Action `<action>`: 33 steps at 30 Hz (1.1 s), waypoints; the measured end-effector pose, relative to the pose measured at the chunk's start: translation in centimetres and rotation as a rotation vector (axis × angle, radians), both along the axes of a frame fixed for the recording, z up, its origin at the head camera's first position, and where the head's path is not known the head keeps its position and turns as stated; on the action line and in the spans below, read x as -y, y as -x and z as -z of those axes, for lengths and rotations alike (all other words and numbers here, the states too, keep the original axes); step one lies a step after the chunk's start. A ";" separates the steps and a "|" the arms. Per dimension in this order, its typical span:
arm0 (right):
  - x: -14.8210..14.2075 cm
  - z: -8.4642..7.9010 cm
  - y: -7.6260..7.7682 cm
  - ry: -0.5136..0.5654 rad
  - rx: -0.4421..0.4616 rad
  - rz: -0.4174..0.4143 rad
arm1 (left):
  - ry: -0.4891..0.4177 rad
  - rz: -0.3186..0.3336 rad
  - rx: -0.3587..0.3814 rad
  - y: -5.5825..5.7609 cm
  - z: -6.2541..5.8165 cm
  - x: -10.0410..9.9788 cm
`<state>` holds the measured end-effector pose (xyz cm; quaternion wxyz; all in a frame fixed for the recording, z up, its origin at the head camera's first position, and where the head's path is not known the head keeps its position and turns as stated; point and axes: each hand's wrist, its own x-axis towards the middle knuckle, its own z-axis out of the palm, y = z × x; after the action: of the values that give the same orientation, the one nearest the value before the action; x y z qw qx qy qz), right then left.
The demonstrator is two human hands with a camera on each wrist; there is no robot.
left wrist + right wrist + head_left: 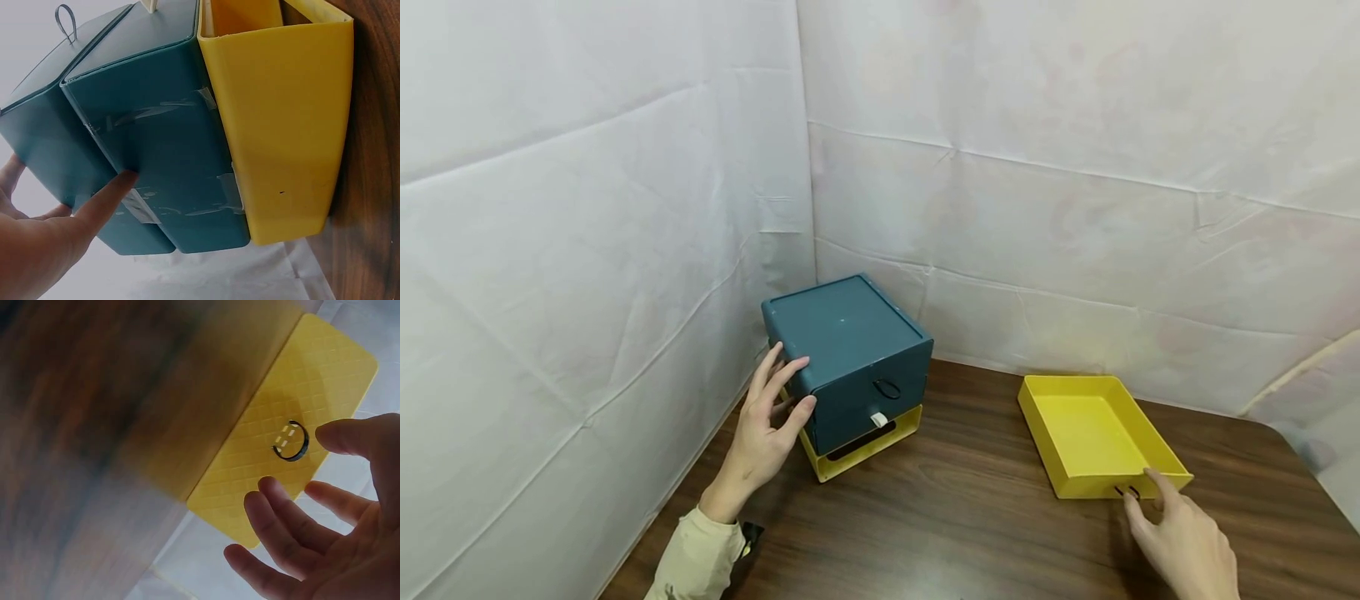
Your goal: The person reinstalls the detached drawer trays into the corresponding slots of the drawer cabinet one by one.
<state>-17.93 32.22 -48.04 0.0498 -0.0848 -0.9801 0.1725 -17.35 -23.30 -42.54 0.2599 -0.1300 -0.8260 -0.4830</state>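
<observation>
A stacked drawer unit (850,333) stands at the corner, its dark teal tiers above a yellow frame (284,125) that has no drawer in its opening. My left hand (767,425) lies with spread fingers against the unit's left side and top edge; in the left wrist view its fingers touch the teal side wall. To the right, a yellow drawer (1093,429) sits on the table, its inside bare. A black loop pull (294,442) hangs on its front. My right hand (1183,533) is at that front, thumb and fingers apart around the loop, holding nothing.
White cloth walls (1075,208) enclose the dark wood table (955,517) at the left and back. A black loop (886,388) and a white tab (879,420) stick out from the teal fronts. A small dark item (751,537) shows beside the left sleeve.
</observation>
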 end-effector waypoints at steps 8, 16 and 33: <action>-0.3 0.1 1.0 -0.019 0.041 -0.063 | 0.009 -0.007 -0.004 0.0 -0.1 0.0; -0.1 0.4 1.0 -0.024 -0.077 -0.095 | 0.003 -0.005 0.003 0.0 -0.1 0.0; 0.4 0.5 0.5 -0.015 -0.153 -0.026 | 0.003 -0.005 0.010 0.0 -0.1 0.0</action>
<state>-18.48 31.85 -48.57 0.1228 -0.0585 -0.9757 0.1715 -17.35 -23.32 -42.47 0.2566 -0.1258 -0.8283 -0.4819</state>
